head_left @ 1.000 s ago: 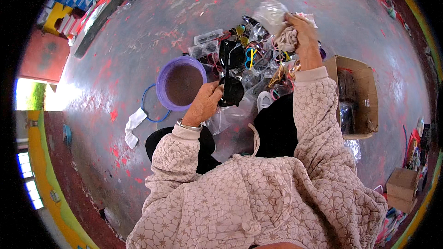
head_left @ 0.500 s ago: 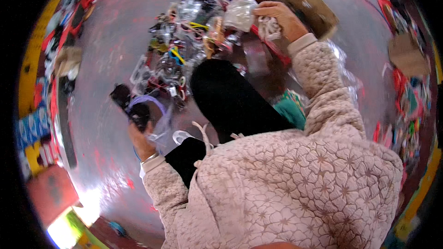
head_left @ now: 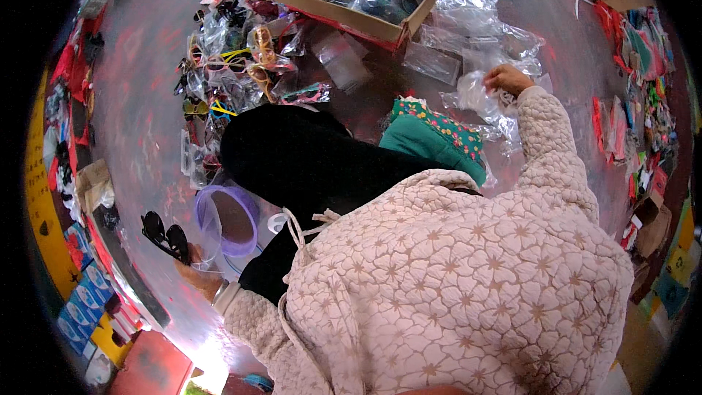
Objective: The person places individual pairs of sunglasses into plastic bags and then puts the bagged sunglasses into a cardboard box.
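Dark sunglasses [head_left: 165,238] stick out from my left hand [head_left: 199,272], which is closed on them at the lower left. A strip of clear plastic hangs beside that hand, in front of a purple ring-shaped roll [head_left: 252,212]. My right hand [head_left: 510,79] reaches out to the far right with its fingers curled. They pinch a crumpled clear plastic bag [head_left: 472,90], and something whitish shows under the palm. Flat clear bags [head_left: 431,63] lie spread around it. Bagged sunglasses [head_left: 219,66] in many colours form a pile at the left, beyond my knee.
An open cardboard box [head_left: 402,29] with bagged dark items stands at the far middle. Green floral fabric [head_left: 431,139] lies by my leg. Goods and cartons line the left side and the right side, where a brown carton [head_left: 651,227] stands.
My right hand has moved from beside the cardboard box to the clear bags at the right, carrying the whitish plastic. My left hand still holds the sunglasses, lower down. The view has shifted.
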Tool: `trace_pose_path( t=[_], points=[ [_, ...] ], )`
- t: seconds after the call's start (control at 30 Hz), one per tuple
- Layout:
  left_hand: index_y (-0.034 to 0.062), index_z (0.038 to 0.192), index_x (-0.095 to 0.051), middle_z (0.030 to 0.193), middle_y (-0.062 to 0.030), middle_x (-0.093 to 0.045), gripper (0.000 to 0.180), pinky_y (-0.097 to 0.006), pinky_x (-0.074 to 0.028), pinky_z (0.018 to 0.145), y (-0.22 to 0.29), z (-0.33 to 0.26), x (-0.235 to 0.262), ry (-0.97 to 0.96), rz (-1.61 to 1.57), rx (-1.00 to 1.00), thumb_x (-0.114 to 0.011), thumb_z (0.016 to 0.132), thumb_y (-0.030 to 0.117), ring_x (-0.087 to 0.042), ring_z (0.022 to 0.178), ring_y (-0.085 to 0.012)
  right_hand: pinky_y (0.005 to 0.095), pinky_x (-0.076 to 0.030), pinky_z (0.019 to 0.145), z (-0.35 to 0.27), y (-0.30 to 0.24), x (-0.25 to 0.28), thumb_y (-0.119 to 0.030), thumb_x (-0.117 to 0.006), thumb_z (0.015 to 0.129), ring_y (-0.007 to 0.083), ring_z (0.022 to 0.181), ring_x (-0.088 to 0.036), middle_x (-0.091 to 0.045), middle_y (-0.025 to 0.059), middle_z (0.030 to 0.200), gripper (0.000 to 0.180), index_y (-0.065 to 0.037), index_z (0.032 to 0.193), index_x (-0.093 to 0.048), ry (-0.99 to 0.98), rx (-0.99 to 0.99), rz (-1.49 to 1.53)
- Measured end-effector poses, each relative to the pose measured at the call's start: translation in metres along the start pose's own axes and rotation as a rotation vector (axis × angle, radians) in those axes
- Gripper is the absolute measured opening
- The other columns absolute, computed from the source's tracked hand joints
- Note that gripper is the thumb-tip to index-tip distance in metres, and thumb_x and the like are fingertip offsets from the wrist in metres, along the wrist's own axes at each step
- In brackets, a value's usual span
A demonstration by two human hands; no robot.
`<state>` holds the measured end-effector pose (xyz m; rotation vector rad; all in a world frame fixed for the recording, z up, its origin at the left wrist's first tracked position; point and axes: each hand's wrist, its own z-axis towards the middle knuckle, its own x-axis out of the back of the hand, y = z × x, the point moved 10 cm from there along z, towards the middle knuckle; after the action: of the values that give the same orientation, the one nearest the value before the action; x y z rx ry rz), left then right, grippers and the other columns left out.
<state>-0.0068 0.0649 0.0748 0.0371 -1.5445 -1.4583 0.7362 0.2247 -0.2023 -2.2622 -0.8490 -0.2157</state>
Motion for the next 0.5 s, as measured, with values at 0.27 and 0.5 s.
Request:
trace_pose_path(
  t=[0.27, 0.5],
  points=[
    [0.0002, 0.094, -0.052, 0.088, -0.0096, -0.056, 0.020, -0.029, -0.045, 0.068, -0.050, -0.005, 0.013, -0.066, -0.410, 0.390, -0.052, 0.085, 0.018, -0.052, 0.079, -0.0166, 0.0344, -0.043, 0.063, 0.021, -0.078, 0.061, -0.031, -0.058, 0.076, 0.0237, 0.069, -0.058, -0.062, 0.0127, 0.073, 0.034, 0.002, 0.084, -0.064, 0.462, 0.079, -0.461],
    [0.0094, 0.068, -0.039, 0.043, -0.0001, -0.034, 0.027, -0.024, -0.020, 0.033, 0.052, -0.008, -0.042, -0.698, -1.911, 0.243, -0.049, 0.086, 0.027, -0.027, 0.035, -0.0075, 0.0274, -0.043, 0.065, -0.001, -0.376, -0.002, -0.043, -0.058, 0.081, 0.0154, 0.068, -0.053, -0.056, 0.0017, 0.074, 0.037, -0.006, 0.080, -0.062, 0.285, 0.526, 0.531]
  ],
)
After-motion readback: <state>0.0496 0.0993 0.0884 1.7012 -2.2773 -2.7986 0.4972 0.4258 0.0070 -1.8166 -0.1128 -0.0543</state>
